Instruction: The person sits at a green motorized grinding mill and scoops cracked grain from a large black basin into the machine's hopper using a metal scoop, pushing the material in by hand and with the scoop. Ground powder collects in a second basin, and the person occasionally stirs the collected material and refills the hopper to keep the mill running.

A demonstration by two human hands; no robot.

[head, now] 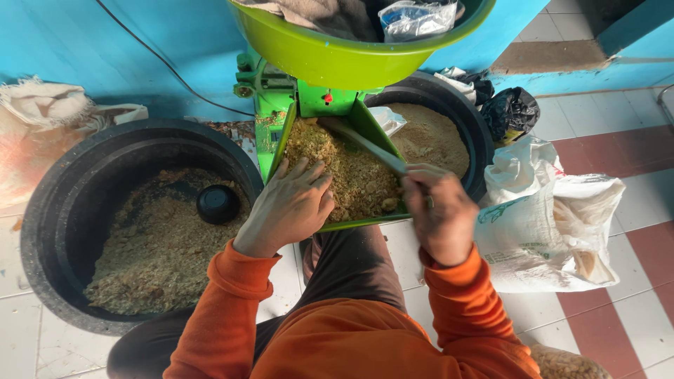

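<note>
A green grinding machine (270, 98) has a green feed tray (277, 151) heaped with coarse tan meal (351, 172). My left hand (291, 203) lies flat on the meal at the tray's left side, fingers spread. My right hand (439, 210) is shut on the handle of a long stick-like tool (365, 146) that slants up across the meal toward the machine's throat. Both arms wear orange sleeves.
A black tub (49, 231) at left holds tan meal and a small black cup (217, 203). A second black tub (477, 151) of finer meal stands behind the tray. A lime green basin (316, 52) sits on top; a white sack (547, 231) at right.
</note>
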